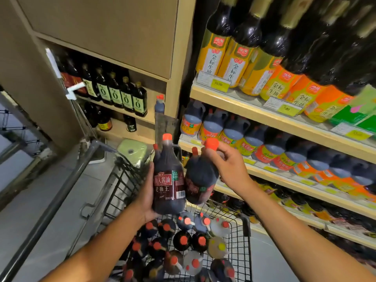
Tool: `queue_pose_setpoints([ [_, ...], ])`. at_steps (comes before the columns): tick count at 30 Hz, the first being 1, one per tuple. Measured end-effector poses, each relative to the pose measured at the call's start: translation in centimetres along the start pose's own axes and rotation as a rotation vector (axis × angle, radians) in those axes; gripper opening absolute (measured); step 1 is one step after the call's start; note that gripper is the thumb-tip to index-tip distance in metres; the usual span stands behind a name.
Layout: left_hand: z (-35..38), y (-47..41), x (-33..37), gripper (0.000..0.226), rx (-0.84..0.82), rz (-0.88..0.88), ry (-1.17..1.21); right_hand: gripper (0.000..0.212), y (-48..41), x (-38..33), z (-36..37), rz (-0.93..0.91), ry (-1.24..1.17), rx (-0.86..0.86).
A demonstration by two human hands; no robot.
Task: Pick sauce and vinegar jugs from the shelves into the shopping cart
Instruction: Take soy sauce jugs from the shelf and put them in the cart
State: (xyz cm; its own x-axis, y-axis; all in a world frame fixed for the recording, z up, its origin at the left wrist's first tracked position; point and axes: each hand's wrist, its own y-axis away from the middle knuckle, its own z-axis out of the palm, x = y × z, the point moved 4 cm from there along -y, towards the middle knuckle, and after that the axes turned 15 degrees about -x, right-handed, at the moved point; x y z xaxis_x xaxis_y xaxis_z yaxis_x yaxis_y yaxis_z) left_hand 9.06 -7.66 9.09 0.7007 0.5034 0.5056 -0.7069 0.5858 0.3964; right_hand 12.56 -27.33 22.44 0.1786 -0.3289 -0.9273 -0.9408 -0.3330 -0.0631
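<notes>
My left hand (147, 192) grips a dark sauce jug (167, 180) with a maroon label and orange cap, upright above the shopping cart (247, 231). My right hand (227, 161) holds a second dark jug (200, 180) by its neck and orange cap, tilted, right beside the first one. Both jugs hang over the cart, which holds several dark jugs with orange caps (183, 240) and a few pale ones (218, 246). Rows of similar jugs (250, 140) fill the shelf to the right.
Tall dark bottles with yellow and orange labels (234, 62) stand on the upper right shelf. A beige pillar shelf (126, 98) with dark green-labelled bottles is ahead left. The cart's grey handle rail (61, 198) runs along the left over grey floor.
</notes>
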Motion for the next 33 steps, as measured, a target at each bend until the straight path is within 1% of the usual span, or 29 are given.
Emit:
queue_pose_setpoints([
  [1, 0.4, -0.2, -0.1, 0.092, -0.007, 0.000, 0.010, 0.011, 0.1, -0.2, 0.0, 0.003, -0.031, 0.016],
  [3, 1.2, -0.4, -0.2, 0.091, -0.026, -0.005, 0.015, 0.016, 0.1, -0.6, 0.2, 0.003, -0.051, 0.050],
  [5, 1.4, -0.7, -0.5, 0.093, -0.051, -0.022, 0.024, 0.008, 0.0, -0.5, 0.2, 0.012, -0.075, 0.047],
  [6, 1.4, -0.7, -0.7, 0.094, -0.059, -0.026, 0.035, 0.014, -0.1, -0.4, 0.2, 0.027, -0.085, 0.034],
  [8, 1.4, -0.6, -0.8, 0.095, -0.065, -0.035, 0.051, 0.037, -0.1, -0.2, -0.1, 0.067, -0.093, 0.011],
  [9, 1.2, -0.7, -0.9, 0.094, -0.068, -0.046, 0.061, 0.044, -0.1, 0.0, -0.4, 0.085, -0.089, 0.005],
  [12, 0.9, -0.5, -1.0, 0.094, -0.089, -0.075, 0.076, 0.044, 0.0, 0.7, -0.5, 0.098, -0.039, -0.014],
  [17, 1.3, -0.3, -0.6, 0.092, -0.110, -0.035, 0.123, 0.046, 0.4, 0.9, -0.1, 0.071, 0.020, 0.119],
  [20, 2.3, -0.2, -0.3, 0.091, -0.150, -0.007, 0.153, 0.044, 0.1, 0.2, 0.4, 0.037, -0.035, 0.079],
  [22, 2.7, -0.4, -0.2, 0.093, -0.175, -0.001, 0.184, 0.050, 0.2, -0.2, 0.6, 0.046, -0.083, 0.020],
  [25, 2.9, -0.7, 0.2, 0.098, -0.208, 0.005, 0.197, 0.072, 0.4, 0.2, 0.3, 0.099, -0.072, -0.060],
  [27, 3.3, -0.9, 0.5, 0.100, -0.241, 0.000, 0.179, 0.083, 0.9, 0.8, -0.1, 0.167, -0.065, -0.026],
  [30, 3.9, -1.1, 0.5, 0.106, -0.249, -0.001, 0.154, 0.083, 1.7, 1.2, -0.4, 0.243, -0.074, 0.020],
  [33, 4.6, -1.2, 0.5, 0.096, -0.216, 0.003, 0.101, 0.089, 2.6, 1.2, -0.6, 0.231, -0.134, 0.015],
])
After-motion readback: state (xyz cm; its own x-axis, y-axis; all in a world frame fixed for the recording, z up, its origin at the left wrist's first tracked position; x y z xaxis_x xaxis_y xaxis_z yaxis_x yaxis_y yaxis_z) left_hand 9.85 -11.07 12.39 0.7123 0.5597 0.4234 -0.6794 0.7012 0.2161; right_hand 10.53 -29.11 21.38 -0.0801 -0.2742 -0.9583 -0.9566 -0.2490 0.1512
